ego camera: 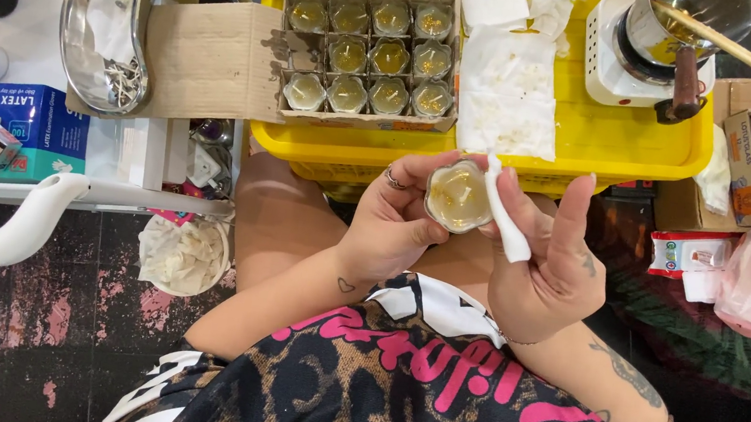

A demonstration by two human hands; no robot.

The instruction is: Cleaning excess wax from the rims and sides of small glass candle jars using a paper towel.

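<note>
- Two bare hands raised over the lap, just below the edge of the yellow tray (633, 141).
- Left hand (390, 227) closed around a small scalloped glass candle cup (458, 195) – fingers curled at its rim, ring on one finger, cup mouth facing the camera, yellowish wax inside.
- Right hand (547, 259) pinching a white stick-shaped tool (504, 211) between thumb and fingers – upper end touching the cup's right rim, index finger extended upward.
- Twelve matching filled cups set in a divided cardboard box (370, 55) on the tray, three rows of four; a second box partly visible above it.
- White paper towels (507, 89) flat on the tray, just right of the box.
- Small metal pot (674, 28) on a white hotplate (604, 63) at the tray's right end; wooden stick across the pot.
- Kidney-shaped steel dish (105, 20) left of the box, small metal pieces inside.
- Blue glove box (12, 132) at far left.
</note>
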